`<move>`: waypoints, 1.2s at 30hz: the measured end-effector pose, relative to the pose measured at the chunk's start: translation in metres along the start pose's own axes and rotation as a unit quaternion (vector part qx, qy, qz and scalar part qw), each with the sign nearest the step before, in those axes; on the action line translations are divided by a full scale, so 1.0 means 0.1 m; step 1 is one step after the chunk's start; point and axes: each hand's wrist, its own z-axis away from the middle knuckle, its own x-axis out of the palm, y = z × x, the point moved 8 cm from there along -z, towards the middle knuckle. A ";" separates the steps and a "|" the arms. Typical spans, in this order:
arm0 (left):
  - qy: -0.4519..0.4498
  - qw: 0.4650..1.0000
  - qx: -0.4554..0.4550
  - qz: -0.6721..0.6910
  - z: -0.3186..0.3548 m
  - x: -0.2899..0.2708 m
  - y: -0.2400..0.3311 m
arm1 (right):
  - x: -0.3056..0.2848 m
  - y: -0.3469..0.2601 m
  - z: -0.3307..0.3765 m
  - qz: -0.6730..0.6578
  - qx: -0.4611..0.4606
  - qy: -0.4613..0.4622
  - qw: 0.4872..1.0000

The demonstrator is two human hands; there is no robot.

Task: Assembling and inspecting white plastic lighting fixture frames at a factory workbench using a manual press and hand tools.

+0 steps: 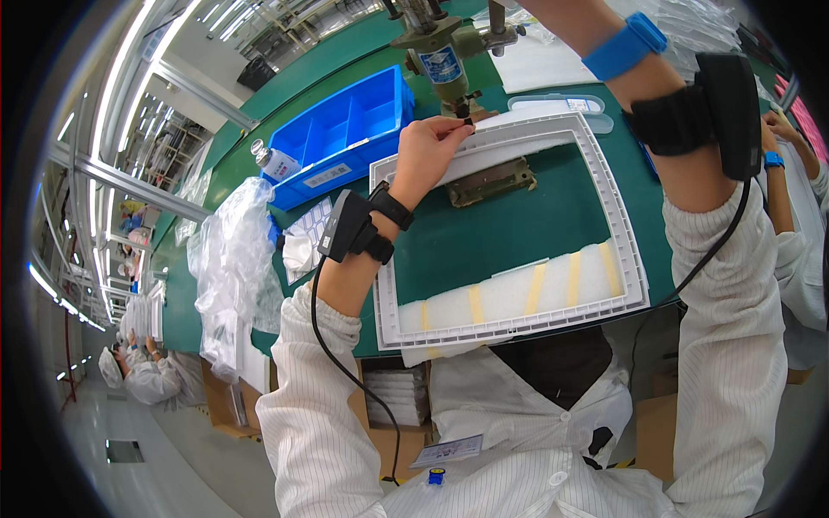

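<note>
My left hand is closed in a pinch at the far left edge of a white rectangular plastic frame. Its fingertips meet right below the tip of a green-grey bench press; a small dark bit shows there, too small to name. The frame lies on the green table, its near side over a white foam strip with yellow tape bands. Inside the frame's opening sits a worn metal block. My right forearm reaches up past the top edge beside the press, so that hand is out of the picture.
A blue divided bin stands left of the press, a small clear bottle inside it. Crumpled clear plastic bags lie further left. Behind the frame is a clear plastic case. At right, a co-worker's arm shows.
</note>
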 end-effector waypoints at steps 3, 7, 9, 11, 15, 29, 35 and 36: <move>0.013 1.000 -0.001 -0.015 0.05 -0.07 -0.04 | -0.01 -0.21 0.16 0.014 -0.066 0.009 0.998; 0.021 1.000 0.004 -0.023 0.02 -0.02 0.03 | -0.10 -0.24 0.25 -0.032 -0.018 -0.013 0.999; 0.023 1.000 0.004 -0.016 0.01 -0.01 0.04 | -0.13 -0.27 0.28 -0.019 -0.038 -0.006 0.999; 0.030 0.999 -0.003 -0.017 0.06 -0.09 -0.01 | -0.07 -0.25 0.32 -0.032 -0.046 -0.001 0.998; 0.015 0.999 -0.017 -0.032 0.06 -0.06 -0.01 | -0.11 -0.28 0.31 -0.016 -0.056 0.003 0.998; 0.041 0.999 0.013 -0.027 0.08 -0.10 -0.01 | -0.11 -0.22 0.46 -0.061 -0.046 0.004 0.997; 0.022 0.999 -0.002 -0.029 0.06 -0.04 -0.01 | -0.19 -0.25 0.62 -0.094 -0.085 0.018 0.992; 0.022 0.999 -0.001 -0.033 0.07 -0.05 -0.01 | -0.20 -0.28 0.65 -0.094 -0.085 0.018 0.992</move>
